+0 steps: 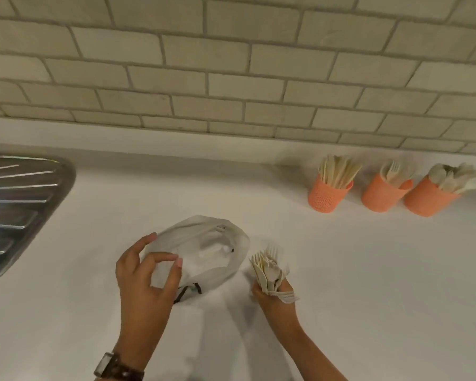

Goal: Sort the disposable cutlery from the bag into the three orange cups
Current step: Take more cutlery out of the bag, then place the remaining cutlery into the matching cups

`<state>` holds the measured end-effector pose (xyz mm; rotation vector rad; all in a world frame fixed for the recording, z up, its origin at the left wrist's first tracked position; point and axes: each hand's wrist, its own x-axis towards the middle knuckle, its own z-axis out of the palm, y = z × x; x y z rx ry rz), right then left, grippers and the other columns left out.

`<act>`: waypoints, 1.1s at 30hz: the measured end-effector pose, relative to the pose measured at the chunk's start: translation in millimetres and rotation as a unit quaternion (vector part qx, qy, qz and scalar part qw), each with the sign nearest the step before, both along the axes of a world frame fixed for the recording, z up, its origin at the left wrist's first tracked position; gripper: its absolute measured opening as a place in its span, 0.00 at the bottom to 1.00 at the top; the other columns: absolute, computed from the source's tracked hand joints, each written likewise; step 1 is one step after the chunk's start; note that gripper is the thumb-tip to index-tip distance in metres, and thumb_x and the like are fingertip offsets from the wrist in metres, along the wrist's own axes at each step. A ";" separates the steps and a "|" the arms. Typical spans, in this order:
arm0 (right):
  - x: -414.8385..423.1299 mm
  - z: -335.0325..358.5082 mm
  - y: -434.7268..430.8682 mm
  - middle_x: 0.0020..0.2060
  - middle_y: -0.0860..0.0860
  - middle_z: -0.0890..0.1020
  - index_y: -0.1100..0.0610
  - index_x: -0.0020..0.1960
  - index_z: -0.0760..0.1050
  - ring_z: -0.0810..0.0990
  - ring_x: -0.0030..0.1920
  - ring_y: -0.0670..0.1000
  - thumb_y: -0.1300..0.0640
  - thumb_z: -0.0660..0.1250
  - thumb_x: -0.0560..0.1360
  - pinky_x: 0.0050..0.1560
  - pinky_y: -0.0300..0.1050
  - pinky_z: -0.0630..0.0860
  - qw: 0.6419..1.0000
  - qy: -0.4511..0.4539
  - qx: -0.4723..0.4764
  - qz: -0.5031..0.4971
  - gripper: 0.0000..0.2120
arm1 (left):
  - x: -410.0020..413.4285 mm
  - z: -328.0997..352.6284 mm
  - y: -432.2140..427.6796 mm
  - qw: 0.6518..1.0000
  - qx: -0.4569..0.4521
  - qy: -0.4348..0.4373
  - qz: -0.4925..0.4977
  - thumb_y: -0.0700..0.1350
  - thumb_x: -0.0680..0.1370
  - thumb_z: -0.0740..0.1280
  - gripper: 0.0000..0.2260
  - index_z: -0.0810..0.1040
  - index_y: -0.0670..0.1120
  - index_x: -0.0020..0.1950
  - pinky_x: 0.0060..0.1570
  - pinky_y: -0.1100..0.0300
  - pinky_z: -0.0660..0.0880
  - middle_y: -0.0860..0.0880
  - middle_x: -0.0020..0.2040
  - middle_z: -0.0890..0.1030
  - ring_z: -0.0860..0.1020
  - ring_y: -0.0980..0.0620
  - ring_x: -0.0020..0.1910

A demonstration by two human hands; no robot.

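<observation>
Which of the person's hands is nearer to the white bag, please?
Left. The left hand grips the left rim of the white bag; the right hand, holding a bundle of cutlery, sits apart to its right.

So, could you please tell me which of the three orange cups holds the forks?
The middle cup: fork tines show above its rim; the left cup holds knives, the right cup spoons.

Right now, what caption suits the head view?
Left hand holds the white bag; right hand grips a cutlery bundle; three orange cups behind.
</observation>
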<state>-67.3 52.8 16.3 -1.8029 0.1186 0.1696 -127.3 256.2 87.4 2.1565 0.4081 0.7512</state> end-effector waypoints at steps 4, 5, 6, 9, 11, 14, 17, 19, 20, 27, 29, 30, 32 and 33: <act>2.5 6.2 -2.0 0.31 0.51 0.80 0.60 0.40 0.75 0.77 0.31 0.46 0.67 0.71 0.68 0.36 0.41 0.75 0.999 -0.006 0.011 -0.044 0.06 | 3.8 -3.1 -35.9 0.987 -0.005 0.023 -0.157 0.56 0.71 0.64 0.08 0.74 0.61 0.50 0.58 0.71 0.66 0.60 0.56 0.74 0.71 0.62 0.59; 1.9 8.9 -4.1 0.31 0.50 0.80 0.59 0.40 0.75 0.78 0.32 0.48 0.65 0.72 0.68 0.36 0.41 0.75 0.998 -0.002 0.016 -0.055 0.06 | 6.2 -7.7 -46.4 0.977 -0.030 0.071 -0.199 0.58 0.70 0.65 0.13 0.72 0.62 0.55 0.58 0.68 0.68 0.64 0.57 0.73 0.71 0.62 0.59; 0.7 11.8 -6.3 0.31 0.50 0.80 0.57 0.41 0.75 0.79 0.33 0.50 0.63 0.71 0.67 0.37 0.43 0.76 0.998 -0.006 0.025 -0.054 0.06 | 8.4 -12.5 -58.0 0.963 -0.052 0.120 -0.236 0.60 0.70 0.67 0.20 0.69 0.63 0.60 0.61 0.66 0.68 0.66 0.60 0.70 0.69 0.62 0.61; -9.7 20.5 -10.8 0.40 0.51 0.83 0.56 0.50 0.77 0.82 0.43 0.51 0.59 0.68 0.70 0.47 0.47 0.79 0.991 0.003 0.131 -0.020 0.09 | 19.3 -25.0 -92.5 0.921 -0.102 0.204 -0.315 0.57 0.70 0.70 0.33 0.58 0.61 0.70 0.67 0.66 0.61 0.67 0.66 0.64 0.63 0.65 0.67; -17.9 29.3 -13.9 0.40 0.53 0.82 0.57 0.48 0.77 0.81 0.43 0.48 0.53 0.63 0.73 0.48 0.46 0.78 0.994 -0.008 0.109 -0.007 0.09 | 27.0 -22.9 -112.3 0.902 -0.134 0.198 -0.359 0.54 0.72 0.69 0.25 0.61 0.67 0.64 0.62 0.73 0.63 0.68 0.62 0.69 0.67 0.70 0.62; -23.6 29.0 -33.3 0.34 0.52 0.78 0.57 0.41 0.76 0.77 0.38 0.49 0.52 0.58 0.77 0.45 0.45 0.75 0.997 -0.060 -0.001 -0.049 0.12 | 30.3 -24.5 -136.1 0.891 -0.125 0.200 -0.388 0.50 0.76 0.66 0.18 0.61 0.70 0.53 0.50 0.82 0.64 0.71 0.54 0.70 0.68 0.79 0.54; -29.2 25.5 -58.5 0.35 0.54 0.77 0.56 0.40 0.74 0.74 0.41 0.54 0.48 0.61 0.72 0.47 0.53 0.72 0.992 -0.080 -0.031 -0.094 0.12 | 30.6 -32.7 -159.5 0.882 -0.093 0.182 -0.424 0.49 0.76 0.65 0.18 0.61 0.70 0.55 0.51 0.83 0.61 0.71 0.55 0.68 0.65 0.80 0.56; -33.7 18.9 -75.0 0.36 0.56 0.76 0.58 0.41 0.72 0.73 0.41 0.54 0.53 0.61 0.75 0.45 0.50 0.73 0.988 -0.055 -0.025 -0.143 0.10 | 32.0 -40.3 -177.8 0.872 -0.057 0.180 -0.452 0.50 0.76 0.65 0.18 0.64 0.67 0.61 0.59 0.78 0.61 0.70 0.59 0.67 0.64 0.75 0.61; -36.7 13.9 -83.5 0.36 0.56 0.77 0.61 0.43 0.73 0.75 0.41 0.54 0.58 0.60 0.78 0.43 0.45 0.76 0.986 -0.030 -0.011 -0.161 0.09 | 33.6 -45.4 -187.5 0.866 -0.035 0.187 -0.463 0.51 0.76 0.64 0.19 0.65 0.62 0.65 0.64 0.72 0.62 0.68 0.62 0.67 0.63 0.72 0.64; -42.3 8.6 -144.7 0.31 0.50 0.78 0.55 0.38 0.76 0.77 0.31 0.42 0.67 0.61 0.77 0.36 0.37 0.75 0.984 -0.033 -0.004 -0.175 0.12 | 38.9 -50.4 -250.6 0.857 0.033 0.202 -0.474 0.57 0.78 0.55 0.23 0.60 0.54 0.73 0.73 0.55 0.59 0.57 0.73 0.63 0.59 0.56 0.73; -36.9 11.5 -171.0 0.31 0.44 0.78 0.48 0.39 0.74 0.78 0.31 0.40 0.63 0.66 0.74 0.34 0.32 0.75 0.987 -0.036 -0.047 -0.149 0.11 | 41.8 -40.7 -272.3 0.867 0.038 0.185 -0.462 0.53 0.79 0.57 0.22 0.61 0.54 0.73 0.67 0.74 0.57 0.60 0.71 0.61 0.58 0.60 0.71; -37.2 17.7 -186.8 0.30 0.43 0.77 0.46 0.39 0.72 0.78 0.29 0.39 0.62 0.68 0.73 0.32 0.31 0.74 0.988 -0.027 -0.081 -0.128 0.12 | 42.7 -35.1 -284.2 0.875 0.029 0.182 -0.447 0.52 0.79 0.58 0.20 0.64 0.53 0.71 0.60 0.81 0.56 0.62 0.68 0.62 0.59 0.62 0.68; -40.4 31.2 -219.1 0.27 0.45 0.76 0.48 0.40 0.70 0.74 0.21 0.42 0.60 0.70 0.71 0.26 0.33 0.71 0.992 0.021 -0.064 -0.103 0.10 | 41.9 -19.7 -310.5 0.896 -0.016 0.178 -0.407 0.51 0.78 0.61 0.15 0.73 0.54 0.65 0.53 0.80 0.61 0.62 0.62 0.68 0.67 0.62 0.62; -43.5 40.4 -235.6 0.25 0.46 0.76 0.50 0.41 0.71 0.72 0.20 0.43 0.60 0.71 0.70 0.24 0.35 0.70 0.994 0.039 -0.030 -0.097 0.09 | 41.7 -13.4 -325.5 0.903 -0.057 0.175 -0.387 0.51 0.76 0.64 0.12 0.76 0.55 0.59 0.52 0.77 0.65 0.60 0.59 0.73 0.72 0.61 0.57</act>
